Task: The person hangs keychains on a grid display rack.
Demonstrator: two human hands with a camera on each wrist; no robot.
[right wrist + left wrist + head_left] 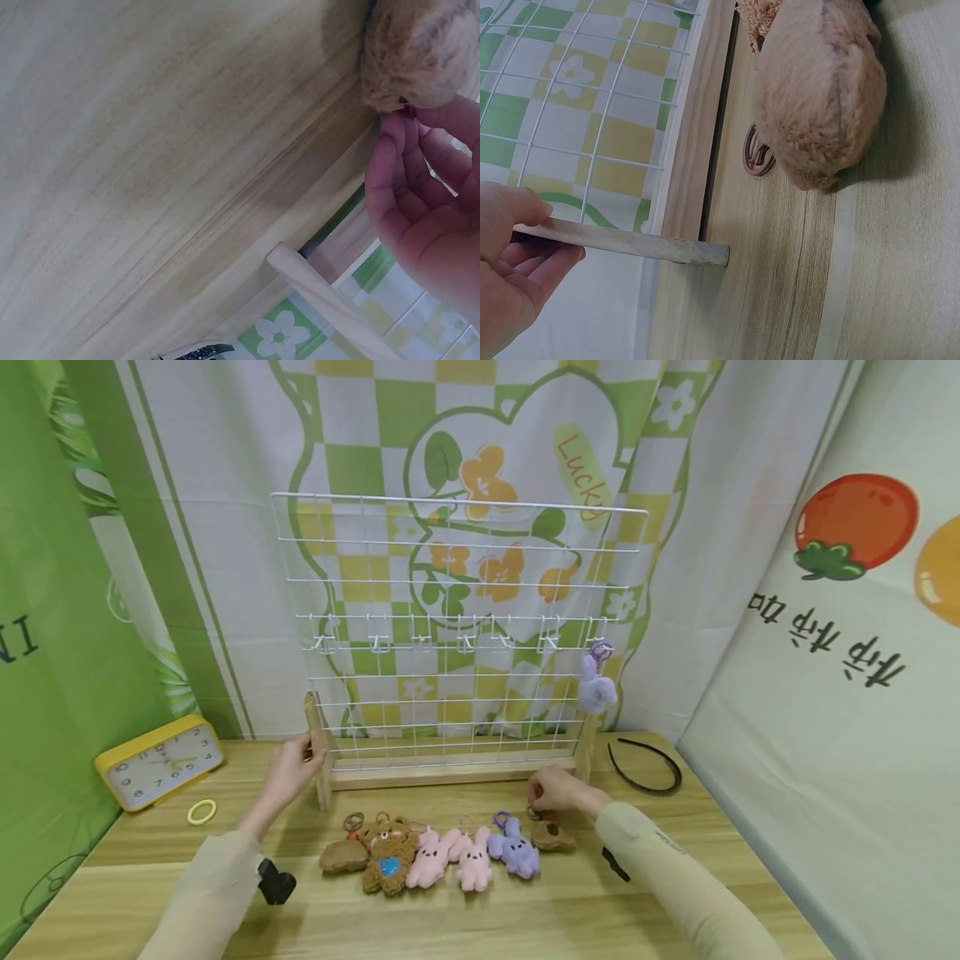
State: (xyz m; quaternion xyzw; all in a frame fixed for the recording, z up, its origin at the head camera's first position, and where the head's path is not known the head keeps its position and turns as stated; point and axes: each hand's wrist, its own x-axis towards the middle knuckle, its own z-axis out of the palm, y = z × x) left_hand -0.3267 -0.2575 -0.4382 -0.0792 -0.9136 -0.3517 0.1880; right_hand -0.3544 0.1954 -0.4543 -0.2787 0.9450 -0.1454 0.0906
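My left hand (291, 770) grips the left wooden upright (645, 244) of a white wire display rack (450, 775), thumb on one side and fingers on the other. The right hand (561, 790) is low by the rack's right foot, pinching the top end of a brown plush keychain (553, 836); its fingertips meet at the fur in the right wrist view, and they mostly hide its ring. Left of it lie a purple bunny plush (517, 853), two pink bunny plushes (474, 862), a teddy bear plush (387, 864) and another brown plush (345, 857).
Another purple plush (598, 692) hangs from the rightmost of several white hooks (466, 643) on the grid. A yellow clock (161, 762) and yellow ring (201, 812) are at the left. A black headband (678, 777) lies right of the rack. Curtains stand behind.
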